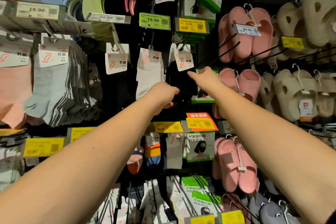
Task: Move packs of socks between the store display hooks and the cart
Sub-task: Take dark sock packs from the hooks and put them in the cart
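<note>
A pack of black socks (183,82) with a white header card hangs at a display hook (183,45) in the middle of the rack. My left hand (163,96) grips the lower part of this black pack from the left. My right hand (205,76) pinches its upper right edge just under the card. To the left hang a white sock pack (149,76) and another black pack with a white card (116,60). No cart is in view.
Grey and pink sock packs (54,85) fill the hooks at left. Pink slippers (245,32) and beige slippers (294,92) hang at right on long black hooks (227,51). Green face-mask packs (200,147) and yellow price tags (154,21) hang around the socks.
</note>
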### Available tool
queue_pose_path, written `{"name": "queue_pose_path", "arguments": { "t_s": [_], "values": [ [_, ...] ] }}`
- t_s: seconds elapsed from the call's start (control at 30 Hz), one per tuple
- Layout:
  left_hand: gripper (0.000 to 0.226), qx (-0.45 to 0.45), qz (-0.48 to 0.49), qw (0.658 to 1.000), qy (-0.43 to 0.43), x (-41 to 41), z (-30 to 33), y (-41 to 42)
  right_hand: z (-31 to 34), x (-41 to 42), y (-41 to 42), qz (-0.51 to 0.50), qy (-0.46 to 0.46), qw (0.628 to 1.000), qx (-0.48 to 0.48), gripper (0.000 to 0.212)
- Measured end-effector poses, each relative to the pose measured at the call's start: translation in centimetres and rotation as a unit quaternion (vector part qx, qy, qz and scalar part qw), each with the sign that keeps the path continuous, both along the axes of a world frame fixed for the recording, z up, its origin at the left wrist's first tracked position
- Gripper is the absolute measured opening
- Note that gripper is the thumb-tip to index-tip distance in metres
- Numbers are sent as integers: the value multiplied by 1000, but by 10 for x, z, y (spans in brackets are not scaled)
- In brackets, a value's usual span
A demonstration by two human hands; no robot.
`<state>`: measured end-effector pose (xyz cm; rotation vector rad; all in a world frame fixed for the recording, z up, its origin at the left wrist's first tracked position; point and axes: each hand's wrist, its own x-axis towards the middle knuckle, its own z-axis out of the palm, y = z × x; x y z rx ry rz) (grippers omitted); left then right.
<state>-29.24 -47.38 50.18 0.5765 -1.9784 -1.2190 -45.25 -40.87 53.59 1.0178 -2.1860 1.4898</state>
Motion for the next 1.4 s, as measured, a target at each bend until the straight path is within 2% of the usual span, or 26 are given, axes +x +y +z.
{"name": "queue_pose_path", "arguments": {
  "t_s": [0.13,0.27,0.4,0.5,0.57,0.63,0.77,0.87,0.93,1.0,1.07,1.23,1.33,1.4],
  "values": [
    [18,-75,-25,997,20,37,-12,14,-23,28,33,-17,23,999,-32,37],
    [8,-135,-57,989,35,88,-37,36,-67,73,78,-23,63,997,-35,20],
    [15,-174,-64,982,-23,128,-90,54,-148,120,121,-10,51,998,31,20],
    [16,-205,-94,967,-116,141,-150,62,-231,142,148,17,-27,992,119,20],
    [9,-181,-140,959,-167,144,-198,68,-287,153,172,41,-136,975,172,23],
    [14,-118,-176,956,-201,145,-251,76,-340,168,208,43,-206,959,191,28],
    [12,-97,-224,923,-297,155,-357,111,-437,218,271,7,-256,913,316,20],
    [6,-61,-293,881,-365,168,-409,152,-496,251,309,-15,-320,886,336,15],
    [28,-27,-298,875,-382,167,-442,173,-528,273,329,-30,-360,863,353,27],
    [37,-36,-332,852,-404,163,-465,197,-551,291,353,-50,-398,853,334,18],
    [27,-17,-330,839,-433,155,-481,218,-567,300,371,-63,-425,836,343,5],
    [15,59,-342,825,-445,106,-524,268,-595,272,418,-97,-463,819,323,9],
    [18,114,-336,816,-457,66,-536,297,-614,234,440,-160,-538,785,264,4],
    [21,177,-329,808,-457,37,-547,314,-627,206,450,-202,-599,749,200,11]
  ]
}}
